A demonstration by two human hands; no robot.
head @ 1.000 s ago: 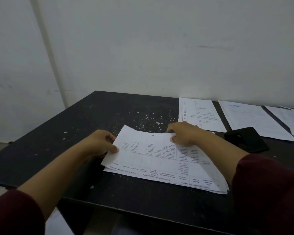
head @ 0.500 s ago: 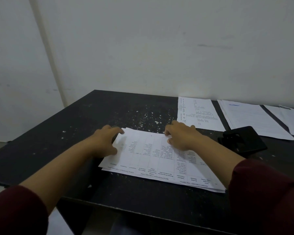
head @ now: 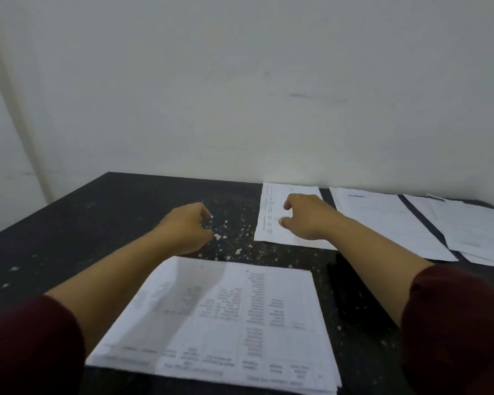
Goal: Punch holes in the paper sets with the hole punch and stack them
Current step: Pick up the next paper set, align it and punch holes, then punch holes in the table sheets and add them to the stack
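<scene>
A stack of printed sheets (head: 234, 323) lies flat on the black table (head: 69, 240) near its front edge, with nobody touching it. My left hand (head: 187, 226) hovers over the bare table beyond the stack, fingers loosely curled and holding nothing. My right hand (head: 305, 218) rests on a further paper set (head: 268, 212) by the wall, thumb and fingers spread on the sheet. The black hole punch (head: 351, 292) is mostly hidden under my right forearm.
Two more paper sets (head: 382, 220) (head: 474, 229) lie side by side along the wall at the right. White paper specks (head: 228, 235) dot the tabletop between my hands. The wall stands right behind the table.
Both hands let go of the near stack and reached forward; my right hand now lies on the far paper set. The view moved closer, so the stack sits lower in frame.
</scene>
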